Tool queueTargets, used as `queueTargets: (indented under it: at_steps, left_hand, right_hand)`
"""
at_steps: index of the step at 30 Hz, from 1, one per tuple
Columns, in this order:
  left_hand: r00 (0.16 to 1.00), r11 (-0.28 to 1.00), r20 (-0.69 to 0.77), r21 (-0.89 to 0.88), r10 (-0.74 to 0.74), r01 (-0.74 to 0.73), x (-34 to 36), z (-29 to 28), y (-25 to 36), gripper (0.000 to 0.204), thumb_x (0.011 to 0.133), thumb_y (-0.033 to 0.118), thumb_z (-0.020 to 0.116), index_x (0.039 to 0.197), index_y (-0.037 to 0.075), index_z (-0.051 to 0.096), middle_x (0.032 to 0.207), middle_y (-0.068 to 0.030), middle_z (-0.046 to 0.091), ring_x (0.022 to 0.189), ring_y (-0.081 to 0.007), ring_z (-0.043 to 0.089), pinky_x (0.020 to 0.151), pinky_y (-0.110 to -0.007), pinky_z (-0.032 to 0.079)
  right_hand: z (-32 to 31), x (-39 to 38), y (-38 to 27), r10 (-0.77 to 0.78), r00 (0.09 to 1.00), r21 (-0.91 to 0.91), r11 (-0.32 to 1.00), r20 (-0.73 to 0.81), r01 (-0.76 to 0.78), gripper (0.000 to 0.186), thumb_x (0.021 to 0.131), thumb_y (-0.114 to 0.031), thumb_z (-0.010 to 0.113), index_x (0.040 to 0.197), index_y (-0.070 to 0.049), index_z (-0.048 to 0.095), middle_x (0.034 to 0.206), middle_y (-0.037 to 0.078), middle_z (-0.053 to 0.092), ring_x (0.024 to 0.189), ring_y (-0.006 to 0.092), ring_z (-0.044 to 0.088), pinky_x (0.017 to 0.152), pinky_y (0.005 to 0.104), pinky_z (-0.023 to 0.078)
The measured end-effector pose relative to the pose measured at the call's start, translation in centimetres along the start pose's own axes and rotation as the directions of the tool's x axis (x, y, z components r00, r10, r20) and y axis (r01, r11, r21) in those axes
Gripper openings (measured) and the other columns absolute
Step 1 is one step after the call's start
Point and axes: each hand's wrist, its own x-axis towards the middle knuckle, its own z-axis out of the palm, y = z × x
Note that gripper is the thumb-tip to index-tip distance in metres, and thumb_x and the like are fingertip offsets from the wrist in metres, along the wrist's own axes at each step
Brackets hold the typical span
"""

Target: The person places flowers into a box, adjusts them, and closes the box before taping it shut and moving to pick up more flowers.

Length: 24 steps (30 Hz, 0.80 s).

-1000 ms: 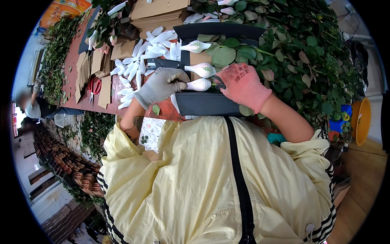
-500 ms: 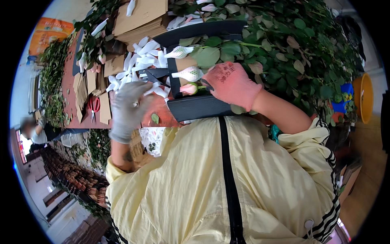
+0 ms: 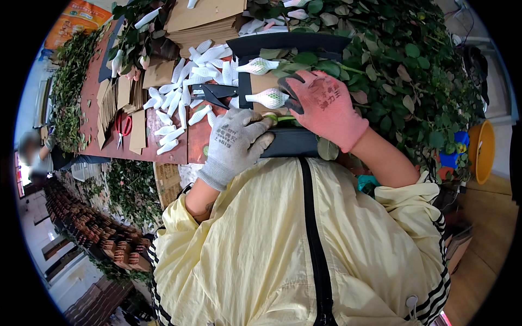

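Left hand (image 3: 235, 140) at one stem (image 3: 285, 118), right hand (image 3: 329, 108) at one netted bud (image 3: 265, 99), grips unclear

A flower workshop, evidenced by leafy rose stems (image 3: 405, 100) heaped along a table (image 3: 197, 138), loose white sleeves (image 3: 199, 115), stacked cardboard (image 3: 204, 19), scissors (image 3: 128, 126) and a co-worker (image 3: 41, 164) at far left.

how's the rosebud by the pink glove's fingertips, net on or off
On: a white net wraps the rosebud, with green showing through the mesh.
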Motion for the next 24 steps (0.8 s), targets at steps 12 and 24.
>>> queueTargets:
  at_steps: [12, 24]
  left_hand:
    - [0.997, 0.998, -0.062, -0.036, 0.049, -0.051, 0.2, 0.6, -0.5, 0.025, 0.077, 0.026, 0.065, 0.097, 0.01, 0.068, 0.096, -0.0062, 0.062, 0.089, -0.0262, 0.057, 0.08, -0.039, 0.042]
    - [0.992, 0.986, -0.063, -0.132, -0.108, 0.099, 2.3, -1.7, -5.1, 0.027, 0.08, 0.024, 0.065, 0.101, 0.006, 0.063, 0.095, -0.0105, 0.063, 0.091, -0.0294, 0.06, 0.079, -0.037, 0.047]
  right_hand:
    - [1.8, 0.3, -0.5, -0.032, 0.965, 0.065, 0.998, 0.262, 0.015, 0.017, 0.076, -0.014, 0.052, 0.093, -0.013, 0.052, 0.089, 0.004, 0.057, 0.088, 0.0221, 0.058, 0.077, 0.0338, 0.044]
    - [1.6, -0.2, -0.8, -0.001, 0.982, 0.067, 0.998, 0.191, -0.012, 0.016, 0.075, -0.013, 0.053, 0.09, -0.011, 0.056, 0.093, 0.007, 0.058, 0.09, 0.0232, 0.06, 0.083, 0.033, 0.044]
